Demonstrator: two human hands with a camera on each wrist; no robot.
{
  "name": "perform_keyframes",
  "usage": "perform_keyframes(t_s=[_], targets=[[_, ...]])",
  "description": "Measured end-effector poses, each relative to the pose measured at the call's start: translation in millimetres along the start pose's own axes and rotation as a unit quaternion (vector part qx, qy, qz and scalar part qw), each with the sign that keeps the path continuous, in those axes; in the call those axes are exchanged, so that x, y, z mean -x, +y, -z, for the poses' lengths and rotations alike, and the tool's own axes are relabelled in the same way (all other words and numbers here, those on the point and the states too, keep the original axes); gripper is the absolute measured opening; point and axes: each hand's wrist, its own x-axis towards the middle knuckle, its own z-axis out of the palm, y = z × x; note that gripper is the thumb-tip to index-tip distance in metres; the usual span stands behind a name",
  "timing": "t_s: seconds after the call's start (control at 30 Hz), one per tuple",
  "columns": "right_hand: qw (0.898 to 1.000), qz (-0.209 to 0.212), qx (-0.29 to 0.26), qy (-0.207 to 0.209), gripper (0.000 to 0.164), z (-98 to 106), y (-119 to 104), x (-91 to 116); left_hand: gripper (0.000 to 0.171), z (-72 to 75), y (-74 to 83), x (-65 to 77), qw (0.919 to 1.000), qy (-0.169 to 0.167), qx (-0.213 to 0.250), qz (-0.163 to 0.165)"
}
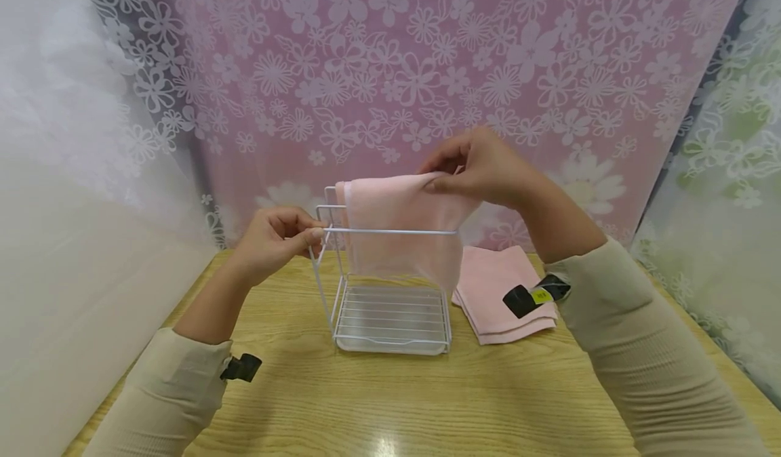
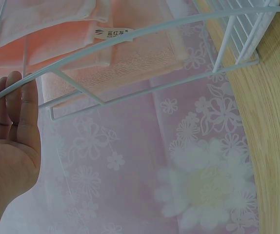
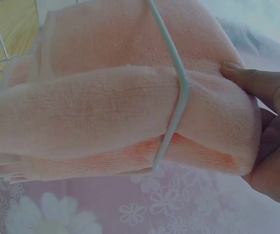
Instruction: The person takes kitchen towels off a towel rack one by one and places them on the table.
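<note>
A white wire rack stands upright on the table. My left hand holds its top left corner, thumb over the wire; in the left wrist view, the fingers lie behind the bar. A folded pink towel hangs in the rack's upper part, behind the near top bar. My right hand pinches this towel's upper right corner between thumb and fingers. In the right wrist view, the towel's folded layers pass the rack's bent wire. A small white label shows on pink cloth in the left wrist view.
More folded pink towels lie stacked on the wooden table, right of the rack. A pale tray sits at the rack's base. Flowered pink sheeting hangs behind, with whitish sheeting at the left.
</note>
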Motion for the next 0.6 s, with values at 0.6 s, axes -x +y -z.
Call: perform_keyframes(t_s=[0.6], targets=[[0.996,-0.009,-0.053,0.067,0.016,17.3,9.4,15.5,0.018,-0.8,-0.7,0.0,0.9999,-0.004,-0.002,-0.014]])
